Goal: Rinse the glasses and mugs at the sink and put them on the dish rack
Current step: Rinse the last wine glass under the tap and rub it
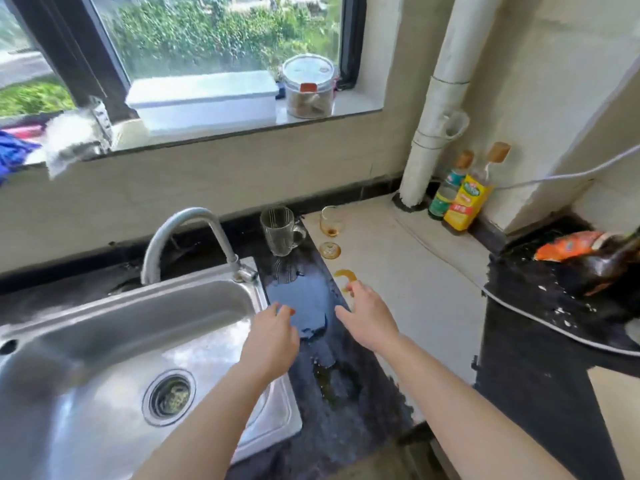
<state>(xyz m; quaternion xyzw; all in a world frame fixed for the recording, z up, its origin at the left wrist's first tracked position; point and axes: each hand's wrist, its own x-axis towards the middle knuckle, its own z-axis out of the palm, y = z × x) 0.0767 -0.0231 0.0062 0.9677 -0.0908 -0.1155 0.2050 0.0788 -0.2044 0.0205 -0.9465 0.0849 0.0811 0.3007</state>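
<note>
Hands (273,336) (369,318) empty above wet counter (311,299), mug (280,231), wine glass (331,232) beyond

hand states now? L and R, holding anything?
Left hand: open, holding nothing.
Right hand: open, holding nothing.
</note>
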